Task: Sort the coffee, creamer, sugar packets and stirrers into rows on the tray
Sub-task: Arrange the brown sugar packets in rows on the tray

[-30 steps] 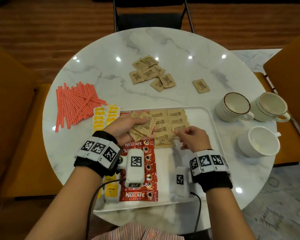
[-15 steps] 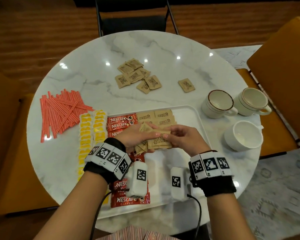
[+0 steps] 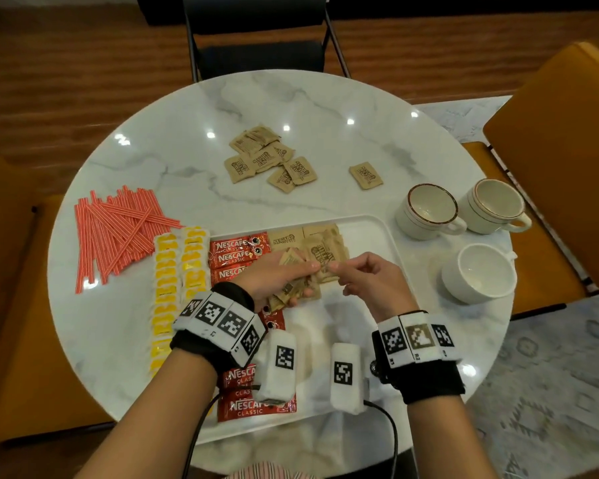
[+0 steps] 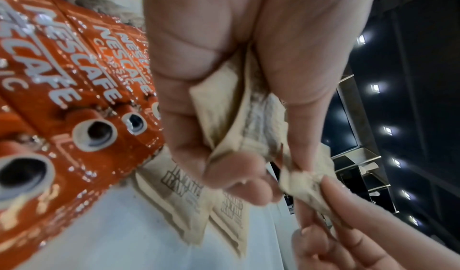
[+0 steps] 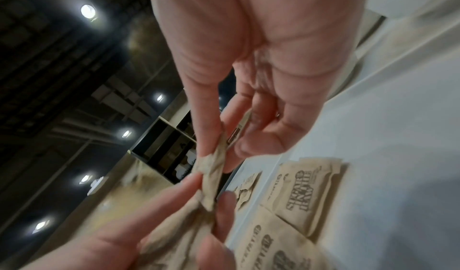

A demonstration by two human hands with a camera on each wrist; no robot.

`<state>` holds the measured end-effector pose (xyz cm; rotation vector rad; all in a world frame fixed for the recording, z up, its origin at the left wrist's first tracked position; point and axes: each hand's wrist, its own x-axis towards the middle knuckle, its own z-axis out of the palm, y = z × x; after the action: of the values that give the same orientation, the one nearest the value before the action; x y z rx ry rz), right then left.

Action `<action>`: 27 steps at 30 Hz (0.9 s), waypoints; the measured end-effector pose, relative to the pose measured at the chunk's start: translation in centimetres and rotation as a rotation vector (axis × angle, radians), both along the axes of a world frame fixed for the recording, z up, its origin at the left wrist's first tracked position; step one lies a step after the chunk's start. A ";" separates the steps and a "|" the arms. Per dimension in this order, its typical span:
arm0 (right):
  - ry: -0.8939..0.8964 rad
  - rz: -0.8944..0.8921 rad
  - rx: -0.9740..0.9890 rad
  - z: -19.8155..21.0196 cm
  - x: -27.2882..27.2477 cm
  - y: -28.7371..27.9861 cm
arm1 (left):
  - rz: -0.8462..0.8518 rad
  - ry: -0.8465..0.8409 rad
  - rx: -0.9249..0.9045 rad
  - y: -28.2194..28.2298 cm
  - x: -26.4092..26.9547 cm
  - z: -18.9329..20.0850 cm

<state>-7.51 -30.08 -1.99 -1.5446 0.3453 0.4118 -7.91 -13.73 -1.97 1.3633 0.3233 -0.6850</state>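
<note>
Since a second ago, your right hand [image 3: 367, 281] has closed in on your left hand [image 3: 274, 281]; both now meet over the middle of the white tray [image 3: 370, 233]. Your left hand is clenched around a fanned bunch of brown sugar packets [image 4: 239, 128], and your right hand pinches the top packet [image 5: 211, 178] between thumb and fingers, that packet touching the bunch.

Beneath your hands, more Sugar In The Raw packets [image 3: 322, 236] lie overlapping on the tray toward 12 o'clock. Just to their 9 o'clock side runs a column of red Nescafe Classic sachets [image 3: 236, 252], partly hidden by your left wrist and its white tagged camera block [image 3: 277, 364]. A matching block [image 3: 346, 375] sits by your right wrist. Yellow creamer packets [image 3: 177, 278] lie in two columns at the tray's 9 o'clock edge; whether they rest on the tray or beside it is hard to tell.

Red-and-white striped stirrers [image 3: 118, 233] lie heaped on the table at 10 o'clock. A loose cluster of sugar packets [image 3: 267, 157] sits at 12 o'clock, with a single packet [image 3: 365, 175] apart toward 1 o'clock. Three white cups [image 3: 429, 210] stand near the tray at 2 to 3 o'clock.

Everything rests on a round white marble table [image 3: 153, 150] that mirrors ceiling lights. A black chair [image 3: 260, 57] stands at 12 o'clock, mustard-orange seats [image 3: 564, 150] flank both sides, and the floor is wood [image 3: 66, 74].
</note>
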 end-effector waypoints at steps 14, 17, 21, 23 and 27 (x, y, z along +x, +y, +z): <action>-0.060 0.233 -0.254 -0.1 -0.4 -0.9 | -0.109 -0.098 0.294 -0.1 -0.4 0.2; -0.010 0.263 -0.270 -0.5 -0.5 -1.4 | -0.104 -0.061 0.278 -0.4 -0.6 0.1; 0.072 0.164 -0.223 -0.7 -0.4 -2.5 | 0.034 0.012 0.171 -0.2 -0.3 0.0; 0.092 0.081 -0.209 -1.0 -0.4 -3.2 | 0.108 0.055 0.111 0.1 -0.1 0.1; 0.096 0.003 -0.215 -1.6 0.0 -3.8 | 0.207 0.061 -0.016 1.1 0.3 0.0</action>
<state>-7.50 -33.91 -3.63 -1.7381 0.4747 0.4641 -7.60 -12.62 -1.92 1.2747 0.5000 -0.5560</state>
